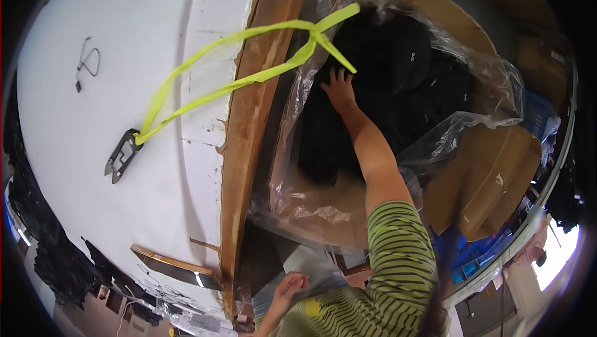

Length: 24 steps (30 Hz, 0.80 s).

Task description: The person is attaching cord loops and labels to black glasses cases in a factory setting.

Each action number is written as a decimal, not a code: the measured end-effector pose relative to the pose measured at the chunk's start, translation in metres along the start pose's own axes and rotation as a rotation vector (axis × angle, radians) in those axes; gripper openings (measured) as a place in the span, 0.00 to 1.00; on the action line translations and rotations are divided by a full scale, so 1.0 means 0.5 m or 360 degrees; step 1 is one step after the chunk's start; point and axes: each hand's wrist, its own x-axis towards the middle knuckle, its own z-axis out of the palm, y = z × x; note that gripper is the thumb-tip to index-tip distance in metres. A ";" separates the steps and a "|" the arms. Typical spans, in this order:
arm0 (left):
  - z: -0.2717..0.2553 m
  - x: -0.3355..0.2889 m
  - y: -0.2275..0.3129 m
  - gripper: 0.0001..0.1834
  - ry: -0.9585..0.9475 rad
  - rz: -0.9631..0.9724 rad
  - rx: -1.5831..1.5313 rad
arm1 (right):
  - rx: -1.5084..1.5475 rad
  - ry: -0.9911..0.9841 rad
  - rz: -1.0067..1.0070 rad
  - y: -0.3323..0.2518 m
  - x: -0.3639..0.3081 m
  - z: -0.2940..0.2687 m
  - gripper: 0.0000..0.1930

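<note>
My right hand [340, 91] reaches into a large cardboard box, its fingers spread against a pile of black, soft-looking goods [388, 113] with small pale marks. Their exact kind is too dark to make out. Close to my torso, my left hand [289, 288] is closed, fingers curled in, and I see nothing in it. Black thread snips [124, 155] lie on the white tabletop [124, 76]. Tied to them is a yellow-green ribbon [261, 76], which crosses the table's wooden edge; its knotted ends hang over the box beside my right hand.
Clear plastic lining [444, 138] spills over the walls of the cardboard box [491, 175], right of the wooden table edge [258, 107]. On the tabletop lie a thin looped cord [89, 62] and a phone-like flat object [177, 267]. Blue containers [472, 253] stand beyond the box.
</note>
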 end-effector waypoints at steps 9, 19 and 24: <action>-0.006 -0.087 0.027 0.13 -0.0068 0.0059 -0.0124 | 0.0802 0.0325 0.0122 0.103 -0.258 -0.289 0.21; -0.043 -0.240 0.095 0.10 -0.0412 0.0553 -0.0017 | 0.1020 0.0748 0.0099 0.061 -0.714 -0.712 0.16; -0.118 -0.332 0.060 0.09 -0.0330 0.0738 0.0003 | 0.0916 0.1007 0.0037 -0.056 -0.871 -0.862 0.15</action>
